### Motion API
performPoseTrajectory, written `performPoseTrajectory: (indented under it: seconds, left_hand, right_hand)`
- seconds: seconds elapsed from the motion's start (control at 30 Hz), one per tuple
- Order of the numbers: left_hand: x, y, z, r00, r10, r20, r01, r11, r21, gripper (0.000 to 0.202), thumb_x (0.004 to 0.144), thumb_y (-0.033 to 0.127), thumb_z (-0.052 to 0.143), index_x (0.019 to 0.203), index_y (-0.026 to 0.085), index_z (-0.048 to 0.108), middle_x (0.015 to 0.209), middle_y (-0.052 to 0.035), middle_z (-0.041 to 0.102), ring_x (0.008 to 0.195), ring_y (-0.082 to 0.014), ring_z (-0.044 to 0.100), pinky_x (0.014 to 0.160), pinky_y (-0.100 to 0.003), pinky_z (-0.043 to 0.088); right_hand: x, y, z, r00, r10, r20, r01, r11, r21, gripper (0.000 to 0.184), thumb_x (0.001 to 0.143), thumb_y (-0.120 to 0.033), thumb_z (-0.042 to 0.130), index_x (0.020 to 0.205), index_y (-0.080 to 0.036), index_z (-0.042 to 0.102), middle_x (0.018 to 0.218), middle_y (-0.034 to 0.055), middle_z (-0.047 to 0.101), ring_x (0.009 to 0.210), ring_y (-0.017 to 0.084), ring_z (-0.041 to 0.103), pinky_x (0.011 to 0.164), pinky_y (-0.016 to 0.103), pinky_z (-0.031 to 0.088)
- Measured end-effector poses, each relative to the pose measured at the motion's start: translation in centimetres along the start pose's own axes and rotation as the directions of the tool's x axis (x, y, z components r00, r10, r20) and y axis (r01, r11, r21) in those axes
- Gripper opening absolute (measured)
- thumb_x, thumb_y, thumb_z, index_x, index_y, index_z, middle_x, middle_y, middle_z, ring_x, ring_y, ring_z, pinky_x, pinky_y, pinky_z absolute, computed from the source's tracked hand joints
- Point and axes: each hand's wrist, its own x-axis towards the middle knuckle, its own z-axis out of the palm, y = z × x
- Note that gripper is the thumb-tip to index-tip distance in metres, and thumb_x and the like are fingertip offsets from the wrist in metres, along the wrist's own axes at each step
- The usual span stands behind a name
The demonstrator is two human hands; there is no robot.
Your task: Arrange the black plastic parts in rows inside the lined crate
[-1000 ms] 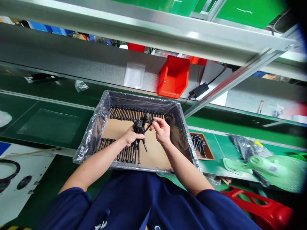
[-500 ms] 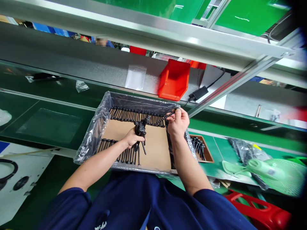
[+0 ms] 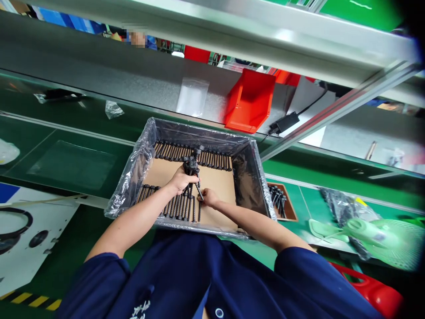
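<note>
My left hand [image 3: 182, 179] is wrapped around a bundle of black bolt-like rods [image 3: 191, 165] with thick heads, held above the middle of a plastic-lined box. One rod of the bundle slants down toward my right hand [image 3: 208, 197]. The fingers of that hand are closed on the head end of a black bolt-like rod [image 3: 199, 213], at the right end of the near row. Similar rods lie side by side in this near row [image 3: 172, 207] and in a far row [image 3: 212, 160], on a brown cardboard sheet [image 3: 219, 184].
The box [image 3: 265, 199] has clear plastic over its walls. At its right is a small brown tray [image 3: 291, 210] of loose rods. A red bin [image 3: 252, 104] and a black adapter [image 3: 283, 123] sit behind. A green fan [image 3: 372, 235] stands to the right, near a metal post [image 3: 332, 117].
My right hand has come from the far right corner of the box to the near row with a rod. My left hand still grips the bundle.
</note>
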Motion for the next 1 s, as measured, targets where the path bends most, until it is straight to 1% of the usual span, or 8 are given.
performPoseTrajectory:
  seconds: [0.27, 0.43, 0.57, 0.67, 0.73, 0.83, 0.9, 1.0]
  left_hand:
    - [0.1, 0.0, 0.1, 0.999, 0.025, 0.025, -0.026, 0.999, 0.037, 0.032, 0.049, 0.011, 0.076, 0.077, 0.013, 0.062, 0.069, 0.0024, 0.06, 0.063, -0.0118, 0.059, 0.066, -0.03, 0.05]
    - [0.2, -0.2, 0.0, 1.0, 0.013, 0.023, -0.014, 0.998, 0.059, 0.028, 0.049, 0.011, 0.075, 0.074, 0.014, 0.061, 0.067, 0.0024, 0.059, 0.063, -0.0129, 0.059, 0.067, -0.032, 0.05]
    - [0.3, -0.6, -0.3, 1.0, 0.012, 0.027, -0.015, 0.996, 0.091, 0.023, 0.051, 0.012, 0.075, 0.067, 0.014, 0.059, 0.067, 0.0014, 0.059, 0.063, -0.0135, 0.059, 0.068, -0.032, 0.049]
    - [0.3, -0.7, -0.4, 0.999, 0.017, 0.03, -0.02, 0.991, 0.132, 0.021, 0.052, 0.014, 0.076, 0.065, 0.014, 0.059, 0.066, 0.0015, 0.059, 0.062, -0.0128, 0.057, 0.067, -0.031, 0.047]
    - [0.2, -0.6, -0.2, 0.999, 0.022, 0.039, -0.028, 0.986, 0.164, 0.021, 0.052, 0.014, 0.075, 0.066, 0.014, 0.06, 0.065, 0.0018, 0.058, 0.061, -0.0121, 0.054, 0.065, -0.029, 0.045]
    - [-0.1, -0.4, 0.1, 0.995, 0.003, 0.1, -0.02, 0.986, 0.166, 0.024, 0.053, 0.013, 0.073, 0.074, 0.015, 0.063, 0.07, 0.0003, 0.061, 0.066, -0.014, 0.055, 0.066, -0.029, 0.044]
    - [-0.3, -0.3, 0.3, 0.985, -0.017, 0.171, -0.011, 0.987, 0.163, 0.035, 0.052, 0.011, 0.072, 0.086, 0.015, 0.066, 0.078, -0.002, 0.065, 0.071, -0.0158, 0.056, 0.069, -0.03, 0.044]
    - [-0.4, -0.6, 0.4, 0.976, -0.04, 0.213, -0.011, 0.972, 0.234, 0.049, 0.05, 0.008, 0.072, 0.097, 0.015, 0.065, 0.085, -0.003, 0.066, 0.074, -0.0159, 0.056, 0.071, -0.03, 0.044]
  right_hand:
    - [-1.0, -0.9, 0.8, 0.998, 0.029, 0.049, -0.032, 0.997, 0.065, 0.037, 0.066, -0.028, 0.079, 0.079, -0.02, 0.046, 0.046, -0.003, 0.057, 0.042, 0.018, 0.061, 0.034, 0.021, 0.042]
    - [-1.4, -1.3, 1.1, 0.997, 0.035, 0.07, -0.04, 0.997, 0.067, 0.038, 0.066, -0.03, 0.079, 0.078, -0.021, 0.044, 0.045, -0.0034, 0.056, 0.042, 0.018, 0.06, 0.034, 0.02, 0.041]
    - [-1.4, -2.7, -0.3, 0.995, 0.064, 0.08, -0.066, 0.998, 0.016, 0.047, 0.056, -0.029, 0.086, 0.079, -0.02, 0.046, 0.047, -0.0044, 0.055, 0.038, 0.015, 0.055, 0.032, 0.02, 0.038]
    - [-1.6, -4.9, -2.6, 1.0, -0.009, 0.01, 0.008, 0.994, 0.112, 0.04, 0.062, -0.037, 0.081, 0.078, -0.018, 0.049, 0.052, -0.0042, 0.054, 0.039, 0.01, 0.05, 0.033, 0.018, 0.036]
    - [-2.1, -6.7, -4.0, 0.989, -0.15, -0.013, 0.147, 0.94, 0.308, 0.036, 0.071, -0.046, 0.073, 0.08, -0.017, 0.055, 0.064, -0.001, 0.058, 0.046, 0.008, 0.051, 0.037, 0.017, 0.038]
    - [-3.3, -9.1, -5.1, 0.944, -0.328, -0.012, 0.268, 0.749, 0.606, 0.042, 0.077, -0.055, 0.063, 0.097, -0.019, 0.06, 0.087, 0.0029, 0.062, 0.062, 0.01, 0.057, 0.046, 0.019, 0.044]
    - [-4.2, -10.1, -5.1, 0.927, -0.372, -0.051, 0.299, 0.651, 0.698, 0.045, 0.076, -0.057, 0.063, 0.103, -0.021, 0.059, 0.093, 0.0029, 0.061, 0.067, 0.011, 0.057, 0.048, 0.02, 0.045]
    - [-4.9, -10.7, -4.7, 0.912, -0.379, -0.158, 0.368, 0.58, 0.727, 0.041, 0.071, -0.053, 0.071, 0.092, -0.02, 0.059, 0.082, 0.0004, 0.057, 0.065, 0.01, 0.052, 0.048, 0.018, 0.041]
